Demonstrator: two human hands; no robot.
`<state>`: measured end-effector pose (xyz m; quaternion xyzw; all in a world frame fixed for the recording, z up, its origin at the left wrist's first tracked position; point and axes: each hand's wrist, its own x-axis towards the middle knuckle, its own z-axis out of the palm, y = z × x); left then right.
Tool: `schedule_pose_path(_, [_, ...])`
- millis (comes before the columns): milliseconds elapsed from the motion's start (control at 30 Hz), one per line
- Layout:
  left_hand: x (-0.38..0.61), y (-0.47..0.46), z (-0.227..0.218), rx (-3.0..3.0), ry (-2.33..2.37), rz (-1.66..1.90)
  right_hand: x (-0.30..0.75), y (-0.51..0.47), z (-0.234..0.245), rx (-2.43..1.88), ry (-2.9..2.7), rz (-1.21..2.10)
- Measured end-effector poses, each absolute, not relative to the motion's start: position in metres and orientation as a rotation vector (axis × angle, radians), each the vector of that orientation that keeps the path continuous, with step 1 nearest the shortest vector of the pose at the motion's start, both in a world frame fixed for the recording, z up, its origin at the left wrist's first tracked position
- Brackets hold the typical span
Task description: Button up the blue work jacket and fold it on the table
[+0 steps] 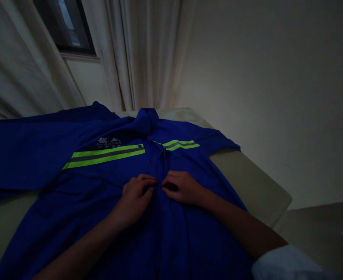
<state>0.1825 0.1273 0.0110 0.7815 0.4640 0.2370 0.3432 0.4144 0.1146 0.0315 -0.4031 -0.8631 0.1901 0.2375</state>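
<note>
A blue work shirt [72, 194] with yellow-green and grey reflective stripes [104, 154] across the chest lies front up on a pale table [255, 182]. Its collar [146, 116] points away from me. My left hand [134, 196] and my right hand [181, 186] meet at the shirt's front placket at mid chest. Both have fingers curled and pinched on the fabric edges there. Whether a button sits between the fingers is hidden in the dim light.
Pale curtains [142, 50] hang behind the table, with a dark window [66, 23] at the upper left. A plain wall [276, 77] fills the right. The table's rounded corner [285, 200] is at the right, with floor [320, 233] beyond it.
</note>
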Motion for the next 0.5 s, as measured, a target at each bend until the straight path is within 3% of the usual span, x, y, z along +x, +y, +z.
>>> schedule_pose_path(167, [0.189, 0.113, 0.014, 1.989, 1.262, 0.699, 0.413, 0.112, 0.026, -1.069, -2.37, 0.292])
schedule_pose_path(500, [0.187, 0.108, 0.009, 2.023, 1.189, 0.829, 0.407, 0.105, 0.035, -1.179, -2.092, 0.614])
